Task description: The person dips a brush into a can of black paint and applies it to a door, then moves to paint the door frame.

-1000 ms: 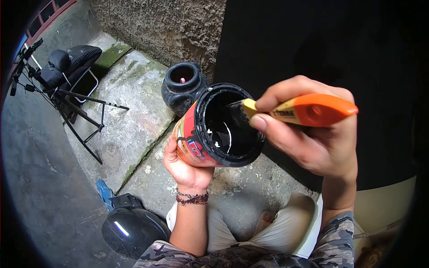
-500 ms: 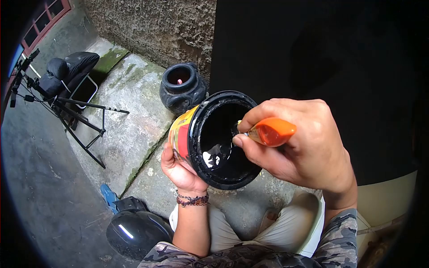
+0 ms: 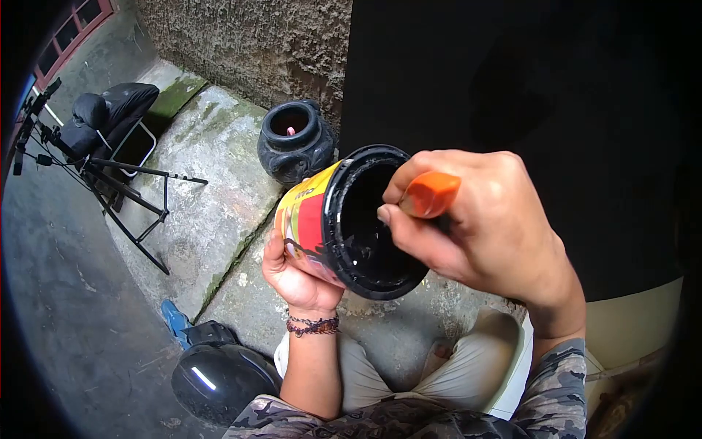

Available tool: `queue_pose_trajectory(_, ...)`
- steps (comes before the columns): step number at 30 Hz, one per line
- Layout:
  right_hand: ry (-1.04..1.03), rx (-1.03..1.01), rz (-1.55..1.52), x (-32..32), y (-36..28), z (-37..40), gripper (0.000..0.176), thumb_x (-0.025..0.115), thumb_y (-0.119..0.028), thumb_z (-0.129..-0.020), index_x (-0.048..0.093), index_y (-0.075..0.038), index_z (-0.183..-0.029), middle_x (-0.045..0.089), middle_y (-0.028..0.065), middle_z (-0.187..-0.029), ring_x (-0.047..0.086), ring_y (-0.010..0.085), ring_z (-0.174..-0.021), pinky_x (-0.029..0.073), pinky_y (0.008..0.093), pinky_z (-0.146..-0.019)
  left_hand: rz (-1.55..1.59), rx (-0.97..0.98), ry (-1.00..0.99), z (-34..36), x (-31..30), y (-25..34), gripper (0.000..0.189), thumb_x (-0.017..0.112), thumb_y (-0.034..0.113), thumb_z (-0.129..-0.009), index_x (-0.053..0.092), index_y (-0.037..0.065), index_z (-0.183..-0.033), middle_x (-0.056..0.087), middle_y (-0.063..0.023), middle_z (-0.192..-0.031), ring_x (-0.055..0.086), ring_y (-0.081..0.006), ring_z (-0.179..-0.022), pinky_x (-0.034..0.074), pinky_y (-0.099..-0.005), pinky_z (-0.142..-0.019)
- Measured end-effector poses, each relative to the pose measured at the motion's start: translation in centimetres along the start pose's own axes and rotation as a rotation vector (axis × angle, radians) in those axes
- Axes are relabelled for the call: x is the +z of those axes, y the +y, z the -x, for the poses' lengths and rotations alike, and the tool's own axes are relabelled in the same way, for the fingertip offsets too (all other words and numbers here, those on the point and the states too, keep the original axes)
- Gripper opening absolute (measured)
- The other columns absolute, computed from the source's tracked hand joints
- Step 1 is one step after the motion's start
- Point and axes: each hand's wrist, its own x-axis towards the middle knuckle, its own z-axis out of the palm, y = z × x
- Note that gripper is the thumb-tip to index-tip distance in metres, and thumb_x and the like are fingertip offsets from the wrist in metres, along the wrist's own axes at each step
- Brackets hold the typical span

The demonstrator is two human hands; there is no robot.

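My left hand (image 3: pixel 301 284) is wrapped round the side and underside of a plastic tub (image 3: pixel 311 223) with a yellow and red label and a black rim. Glossy black paint (image 3: pixel 369 245) lines its inside, and the tub leans with its mouth towards the right. Pinched between the thumb and fingers of my right hand (image 3: pixel 493 219) is a paintbrush (image 3: pixel 431 194) with an orange handle, its end pointing up at me. The brush's lower part is hidden behind my fingers and inside the tub.
A dark carved pot (image 3: pixel 296 154) stands behind the tub, near the rough wall (image 3: pixel 248 44). A large black panel (image 3: pixel 585 132) fills the right side. To the left are a black tripod (image 3: pixel 139 194), a chair (image 3: pixel 121 121) with dark cloth and a black helmet (image 3: pixel 223 384).
The tub has tipped further to the right, showing more of its label and less of its inside. My right hand and the brush have shifted a little left and up.
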Motion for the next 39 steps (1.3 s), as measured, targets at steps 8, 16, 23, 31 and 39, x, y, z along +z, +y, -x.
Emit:
queue_pose_trajectory(8,0.066,-0.003,0.094,-0.5,0.0,-0.2,0.01,0.074,-0.003,-0.079,0.064,-0.002,-0.08,0.065,0.0106,-0.072,0.067,0.0267,-0.06,0.054,0.0317,-0.056,-0.044,0.006,0.077,-0.1,1.1,-0.7,0.061,0.058,0.038,-0.091,0.051,0.001,-0.139,0.061,-0.0184,-0.136,0.061,-0.0335,-0.123,0.047,-0.0489,-0.108)
queue_pose_trajectory(16,0.179,0.007,0.117,0.1,0.9,0.1,0.01,0.076,-0.002,-0.08,0.067,-0.001,-0.084,0.067,0.0101,-0.075,0.068,0.0233,-0.063,0.055,0.0302,-0.059,-0.118,-0.043,-0.023,0.0,1.2,-0.6,0.066,0.05,0.043,-0.097,0.038,0.013,-0.154,0.048,-0.0123,-0.152,0.046,-0.0335,-0.139,0.036,-0.0535,-0.116)
queue_pose_trajectory(23,0.573,0.51,-0.826,1.2,2.4,3.7,0.016,0.072,-0.011,-0.093,0.069,0.002,-0.102,0.071,0.0082,-0.086,0.068,0.0098,-0.072,0.054,0.0213,-0.056,-0.067,-0.02,0.157,0.2,0.9,-0.7,0.047,0.054,0.038,-0.095,0.057,0.008,-0.132,0.063,-0.0127,-0.133,0.06,-0.0313,-0.123,0.047,-0.0503,-0.106)
queue_pose_trajectory(31,0.782,0.81,-1.475,2.5,7.1,7.9,0.032,0.067,-0.036,-0.099,0.068,-0.005,-0.091,0.071,0.0084,-0.076,0.069,0.0108,-0.058,0.053,0.0181,-0.043,-0.104,-0.102,0.107,1.0,2.0,-3.0,0.051,0.055,0.039,-0.094,0.056,0.009,-0.135,0.063,-0.0113,-0.134,0.06,-0.0297,-0.123,0.046,-0.0488,-0.106)
queue_pose_trajectory(39,0.786,1.002,-1.714,2.9,8.0,10.5,0.031,0.068,-0.041,-0.097,0.063,-0.013,-0.085,0.067,0.0015,-0.062,0.061,0.0082,-0.046,0.043,0.0171,-0.035,-0.112,-0.181,0.152,1.5,1.6,-5.3,0.05,0.055,0.039,-0.094,0.056,0.01,-0.134,0.063,-0.0104,-0.133,0.06,-0.0298,-0.123,0.047,-0.0501,-0.106)
